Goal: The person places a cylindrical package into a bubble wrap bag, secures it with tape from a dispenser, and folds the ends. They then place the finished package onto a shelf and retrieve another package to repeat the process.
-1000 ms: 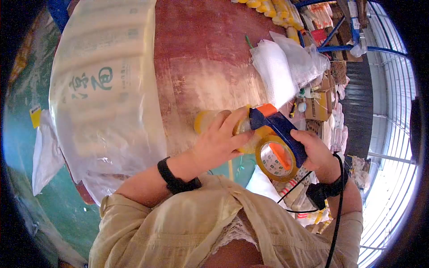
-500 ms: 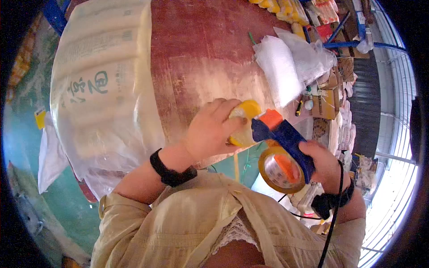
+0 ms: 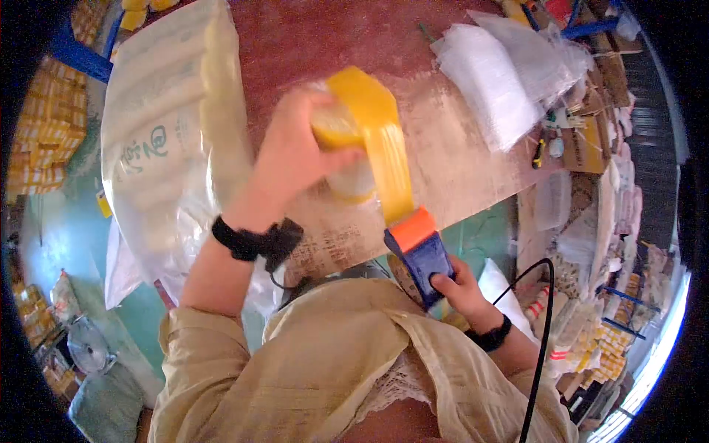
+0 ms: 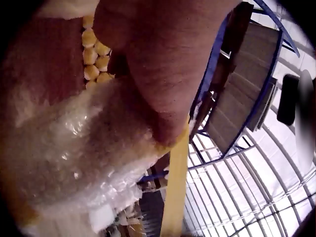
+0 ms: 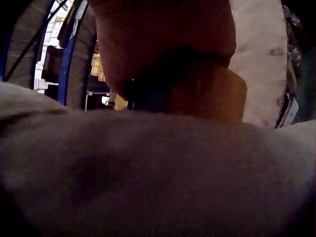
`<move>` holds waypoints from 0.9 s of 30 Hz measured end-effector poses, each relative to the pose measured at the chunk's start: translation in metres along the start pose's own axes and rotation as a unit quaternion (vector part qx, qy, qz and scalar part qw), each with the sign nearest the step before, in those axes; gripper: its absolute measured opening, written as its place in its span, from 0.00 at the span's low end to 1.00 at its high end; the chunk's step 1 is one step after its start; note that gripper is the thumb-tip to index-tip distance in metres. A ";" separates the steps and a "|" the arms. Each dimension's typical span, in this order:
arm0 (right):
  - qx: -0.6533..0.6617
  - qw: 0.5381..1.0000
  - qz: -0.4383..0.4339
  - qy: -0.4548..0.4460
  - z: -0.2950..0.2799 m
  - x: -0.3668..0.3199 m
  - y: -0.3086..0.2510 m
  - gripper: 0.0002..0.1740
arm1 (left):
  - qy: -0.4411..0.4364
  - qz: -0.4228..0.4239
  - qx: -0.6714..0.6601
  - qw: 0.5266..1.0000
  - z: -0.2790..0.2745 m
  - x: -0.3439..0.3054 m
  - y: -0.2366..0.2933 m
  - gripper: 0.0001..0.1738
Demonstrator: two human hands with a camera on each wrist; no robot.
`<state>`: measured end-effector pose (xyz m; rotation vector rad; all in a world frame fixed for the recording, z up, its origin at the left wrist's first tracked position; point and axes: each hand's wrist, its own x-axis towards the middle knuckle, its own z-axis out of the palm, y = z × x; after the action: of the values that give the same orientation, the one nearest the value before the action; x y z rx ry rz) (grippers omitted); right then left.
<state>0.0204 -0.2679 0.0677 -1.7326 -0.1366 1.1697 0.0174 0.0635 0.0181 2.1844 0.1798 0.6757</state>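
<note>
My left hand (image 3: pixel 284 148) grips a bubble-wrapped cylinder (image 4: pixel 79 143) above the wooden table, thumb on the near side. Yellow tape goes over the cylinder's end in the head view. A taut yellow tape strip (image 3: pixel 389 162) stretches from there down to a blue tape dispenser (image 3: pixel 421 258) with an orange front. Close to the body, my right hand (image 3: pixel 465 292) holds this dispenser by its handle. Dark in the right wrist view, the tape roll (image 5: pixel 212 94) shows beside the right hand, with a sleeve or shirt covering the lower half.
A clear plastic package of long wrapped rolls (image 3: pixel 170 111) lies on the table's left side. Bubble-wrap bags (image 3: pixel 480 88) are at the right, near a yellow utility knife (image 3: pixel 537 153) and a cardboard box (image 3: pixel 583 144). A black cable (image 3: pixel 545 332) hangs by the right arm.
My left hand has moved up and away with the cylinder, while the dispenser came down toward the body. A long tape strip now spans between them. The head view has turned.
</note>
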 end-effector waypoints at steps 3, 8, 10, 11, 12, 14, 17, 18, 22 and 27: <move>0.021 0.999 -0.044 0.008 0.002 0.038 0.017 0.23 | -0.046 -0.038 -0.091 0.994 -0.001 0.021 -0.025 0.35; 0.122 0.991 -0.052 -0.004 0.005 0.089 0.000 0.21 | -0.067 -0.143 -0.173 0.972 0.013 0.058 -0.061 0.32; 0.143 0.989 -0.032 0.014 0.003 0.109 -0.018 0.21 | -0.043 -0.207 -0.198 0.957 0.030 0.068 -0.085 0.32; 0.108 0.993 -0.036 0.032 0.001 0.121 -0.026 0.20 | -0.025 -0.225 -0.223 0.948 0.042 0.069 -0.104 0.31; 0.132 0.990 -0.033 0.033 0.001 0.129 -0.037 0.21 | -0.028 -0.256 -0.211 0.943 0.054 0.066 -0.124 0.31; 0.176 0.983 -0.030 0.035 0.000 0.144 -0.061 0.22 | -0.031 -0.317 -0.190 0.928 0.069 0.062 -0.151 0.32; 0.170 0.985 0.029 0.020 -0.005 0.151 -0.072 0.23 | 0.029 -0.182 -0.024 0.983 0.077 0.060 -0.160 0.33; 0.166 0.985 0.047 0.010 -0.004 0.151 -0.072 0.23 | 0.058 -0.104 0.049 0.992 0.076 0.059 -0.156 0.33; 0.162 0.985 0.054 0.012 -0.005 0.153 -0.074 0.23 | -0.083 0.099 0.127 0.983 0.055 0.051 -0.123 0.35; 0.169 0.985 0.045 0.010 -0.004 0.148 -0.072 0.23 | -0.275 0.175 0.243 0.914 0.038 0.031 -0.100 0.46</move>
<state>0.1303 -0.1519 0.0290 -1.4610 0.1466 1.1661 0.0730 0.1136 -0.0646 2.8331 -0.3886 0.1771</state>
